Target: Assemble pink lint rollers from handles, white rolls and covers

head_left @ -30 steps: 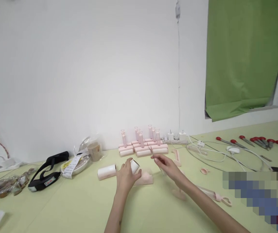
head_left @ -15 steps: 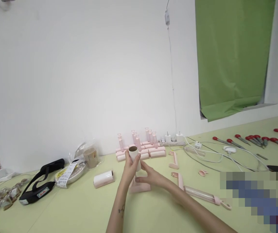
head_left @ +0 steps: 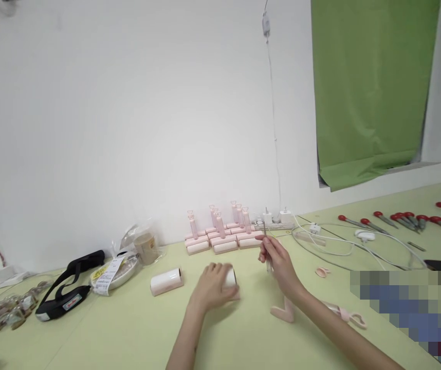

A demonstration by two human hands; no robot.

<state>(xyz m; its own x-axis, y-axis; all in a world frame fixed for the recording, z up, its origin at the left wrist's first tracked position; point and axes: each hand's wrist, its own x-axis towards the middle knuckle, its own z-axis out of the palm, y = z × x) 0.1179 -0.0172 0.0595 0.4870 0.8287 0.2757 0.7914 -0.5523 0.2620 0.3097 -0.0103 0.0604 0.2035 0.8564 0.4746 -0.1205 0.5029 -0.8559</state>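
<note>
My left hand point(head_left: 213, 288) curls over a white lint roll point(head_left: 230, 280) lying on its side on a pink base point(head_left: 235, 297). Part of the roll and base is hidden under the fingers. To the right, my right hand point(head_left: 278, 259) is raised above the table, its fingers closed on a thin greyish rod point(head_left: 265, 244) held nearly upright; its exact kind is unclear. Below the right hand lies a pink bent bracket point(head_left: 283, 312). Partly behind the forearm is a clear-tubed pink handle point(head_left: 342, 312). Another lint roll point(head_left: 166, 281) lies to the left.
Several pink lint rollers with upright handles point(head_left: 220, 226) stand by the wall. White cables point(head_left: 344, 252), a small pink part point(head_left: 322, 272) and red-ended tools point(head_left: 401, 218) lie right. A black strap point(head_left: 64, 298), wrapped bowl point(head_left: 116, 277) and cup point(head_left: 146, 247) lie left.
The lint roll has gone from upright in my hands to lying on the table under my left hand. My right hand has moved right and up and now holds the thin rod.
</note>
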